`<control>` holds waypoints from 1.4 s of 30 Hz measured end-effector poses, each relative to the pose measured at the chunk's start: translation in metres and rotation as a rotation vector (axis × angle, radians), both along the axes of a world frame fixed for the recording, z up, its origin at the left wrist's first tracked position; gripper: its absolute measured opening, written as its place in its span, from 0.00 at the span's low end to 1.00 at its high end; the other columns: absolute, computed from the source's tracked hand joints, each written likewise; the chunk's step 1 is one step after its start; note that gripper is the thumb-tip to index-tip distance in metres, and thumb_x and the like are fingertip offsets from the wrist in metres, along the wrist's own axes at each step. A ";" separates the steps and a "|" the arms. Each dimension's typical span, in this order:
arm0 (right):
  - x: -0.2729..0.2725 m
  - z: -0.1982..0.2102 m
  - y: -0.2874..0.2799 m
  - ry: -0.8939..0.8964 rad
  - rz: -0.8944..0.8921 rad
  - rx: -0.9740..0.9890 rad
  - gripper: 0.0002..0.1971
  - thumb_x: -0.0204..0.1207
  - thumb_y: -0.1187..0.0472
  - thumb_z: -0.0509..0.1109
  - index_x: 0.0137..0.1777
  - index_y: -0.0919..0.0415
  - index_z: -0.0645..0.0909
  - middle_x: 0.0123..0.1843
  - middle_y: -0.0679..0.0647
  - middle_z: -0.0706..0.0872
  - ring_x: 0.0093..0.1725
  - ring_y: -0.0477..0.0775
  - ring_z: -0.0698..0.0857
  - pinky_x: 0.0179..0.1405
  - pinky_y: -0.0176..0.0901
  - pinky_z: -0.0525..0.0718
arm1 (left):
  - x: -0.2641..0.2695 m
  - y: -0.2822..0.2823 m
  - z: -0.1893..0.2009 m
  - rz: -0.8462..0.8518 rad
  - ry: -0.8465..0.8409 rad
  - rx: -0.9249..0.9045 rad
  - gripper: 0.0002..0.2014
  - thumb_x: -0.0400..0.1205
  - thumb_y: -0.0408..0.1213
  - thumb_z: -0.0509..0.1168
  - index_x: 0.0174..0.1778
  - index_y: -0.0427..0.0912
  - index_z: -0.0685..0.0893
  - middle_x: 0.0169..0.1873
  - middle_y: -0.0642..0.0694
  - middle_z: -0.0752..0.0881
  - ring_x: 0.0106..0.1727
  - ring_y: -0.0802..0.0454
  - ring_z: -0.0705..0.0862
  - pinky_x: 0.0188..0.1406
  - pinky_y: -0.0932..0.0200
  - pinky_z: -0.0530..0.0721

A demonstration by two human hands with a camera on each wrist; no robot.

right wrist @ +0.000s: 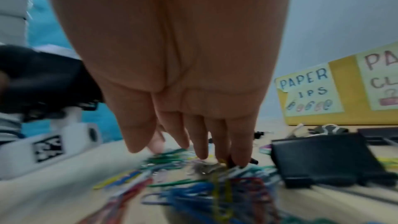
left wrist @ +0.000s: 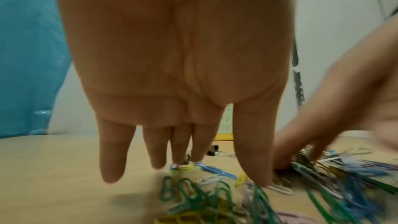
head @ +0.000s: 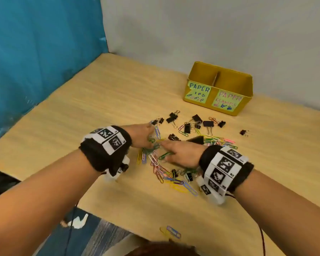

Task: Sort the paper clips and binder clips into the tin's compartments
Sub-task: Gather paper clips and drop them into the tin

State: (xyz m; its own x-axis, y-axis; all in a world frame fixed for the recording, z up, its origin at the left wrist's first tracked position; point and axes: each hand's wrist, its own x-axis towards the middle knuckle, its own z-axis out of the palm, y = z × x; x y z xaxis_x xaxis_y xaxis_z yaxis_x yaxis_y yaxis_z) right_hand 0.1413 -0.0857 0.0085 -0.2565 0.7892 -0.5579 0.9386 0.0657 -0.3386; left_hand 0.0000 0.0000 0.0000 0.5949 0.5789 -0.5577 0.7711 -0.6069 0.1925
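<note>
The sorting looks to be at its very beginning, I would judge, because everything is out on the wooden table (head: 81, 100) and nothing shows inside the box. On the left, the left hand (head: 139, 134) reaches into the heap with straight, spread fingers (left wrist: 113, 159), their tips touching the coloured paper clips (head: 161, 163); it grips nothing. Just beside it, the right hand (head: 181, 154) lies flat over the middle of the same heap, its fingers (right wrist: 241, 149) also extended and pressing on the clips, holding none as far as the blurred wrist view lets me see. Further right and behind the hands, the black binder clips (head: 208, 123) are scattered between the heap and the box, one of them well apart to the right. At the far right stands the yellow tin (head: 246, 85), with a divider and two paper labels on its front; the parts of both compartments that show appear empty, though the bottoms are hidden by the front wall.
</note>
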 end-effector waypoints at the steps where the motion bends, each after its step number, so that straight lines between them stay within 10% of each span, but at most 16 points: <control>1: 0.004 0.000 0.007 -0.029 -0.034 -0.006 0.29 0.83 0.55 0.56 0.82 0.60 0.53 0.84 0.57 0.57 0.81 0.56 0.62 0.80 0.45 0.61 | -0.001 0.000 -0.002 -0.028 0.037 -0.033 0.34 0.81 0.48 0.60 0.81 0.41 0.55 0.84 0.45 0.48 0.81 0.43 0.60 0.80 0.45 0.64; 7: 0.007 -0.008 0.041 -0.112 -0.179 0.097 0.24 0.82 0.64 0.55 0.77 0.66 0.62 0.76 0.64 0.71 0.74 0.63 0.72 0.73 0.51 0.72 | -0.004 0.009 -0.004 0.042 -0.169 -0.051 0.21 0.82 0.45 0.60 0.71 0.45 0.75 0.71 0.41 0.76 0.70 0.44 0.76 0.71 0.50 0.74; 13: -0.003 -0.030 0.014 -0.182 0.071 0.085 0.27 0.79 0.70 0.53 0.79 0.61 0.61 0.84 0.61 0.56 0.81 0.64 0.60 0.80 0.57 0.64 | -0.003 0.014 -0.010 -0.078 -0.043 0.025 0.20 0.82 0.42 0.59 0.70 0.44 0.74 0.71 0.38 0.69 0.72 0.40 0.69 0.73 0.43 0.71; 20: 0.012 -0.019 -0.024 -0.133 -0.138 0.143 0.29 0.76 0.55 0.66 0.76 0.53 0.65 0.67 0.58 0.71 0.64 0.62 0.77 0.65 0.52 0.78 | -0.020 -0.014 -0.018 -0.074 -0.028 0.001 0.48 0.61 0.44 0.80 0.75 0.56 0.63 0.66 0.43 0.65 0.70 0.43 0.64 0.67 0.46 0.77; 28: 0.018 -0.023 0.010 -0.138 -0.317 0.235 0.24 0.76 0.65 0.65 0.73 0.58 0.72 0.64 0.60 0.74 0.61 0.62 0.80 0.61 0.48 0.78 | 0.002 -0.015 -0.020 -0.047 -0.200 -0.008 0.16 0.73 0.32 0.70 0.56 0.42 0.79 0.56 0.39 0.81 0.49 0.47 0.76 0.45 0.60 0.71; 34: -0.006 -0.028 0.003 -0.118 -0.162 0.200 0.33 0.67 0.50 0.75 0.73 0.47 0.69 0.63 0.58 0.72 0.64 0.61 0.73 0.63 0.54 0.79 | 0.002 -0.013 -0.021 0.024 -0.276 0.025 0.14 0.75 0.27 0.66 0.56 0.43 0.83 0.54 0.43 0.85 0.55 0.45 0.83 0.44 0.64 0.74; 38: -0.003 -0.029 0.005 -0.083 -0.148 0.216 0.17 0.70 0.57 0.74 0.59 0.58 0.80 0.60 0.59 0.75 0.61 0.61 0.78 0.61 0.52 0.80 | -0.005 -0.004 -0.024 0.244 -0.319 -0.168 0.12 0.74 0.26 0.69 0.45 0.49 0.81 0.43 0.49 0.77 0.39 0.48 0.83 0.17 0.68 0.78; 42: 0.014 -0.027 0.012 -0.046 -0.129 0.295 0.08 0.72 0.68 0.69 0.49 0.62 0.86 0.49 0.56 0.79 0.56 0.58 0.82 0.54 0.44 0.77 | -0.006 0.002 -0.024 0.319 -0.377 -0.271 0.14 0.73 0.23 0.69 0.41 0.49 0.82 0.37 0.52 0.73 0.32 0.50 0.82 0.20 0.61 0.86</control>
